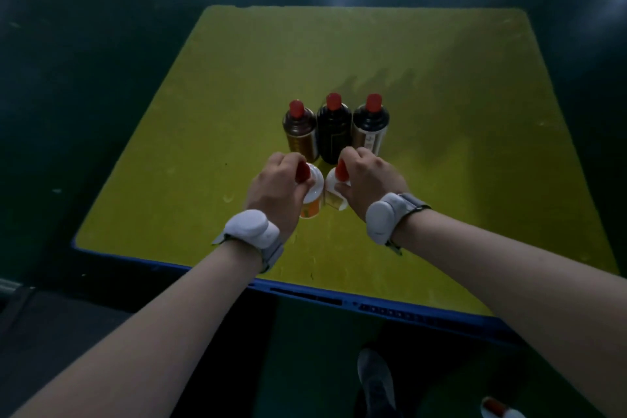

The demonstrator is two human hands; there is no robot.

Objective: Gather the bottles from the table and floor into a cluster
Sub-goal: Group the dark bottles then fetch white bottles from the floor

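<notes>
the yellow table [441, 214] with its blue front edge filled most of the view, set on a dark floor [84, 112]. at its centre three dark bottles [334, 132] with red caps stood upright in a tight row, shoulders touching or nearly so, seemingly the core of the cluster. at six o'clock from that row, two white bottles stood side by side just in front of it, apparently being brought in as a second rank. the left hand [280, 185] was closed round the neck of the left white bottle [312, 195], and the right hand [368, 180] was closed round the neck of the right white bottle [334, 193]; gripping high probably allowed close packing. both wrists wore white bands. at five o'clock, on the floor by a grey shoe [376, 380], another white, red-capped bottle [498, 409] lay ungathered.
</notes>
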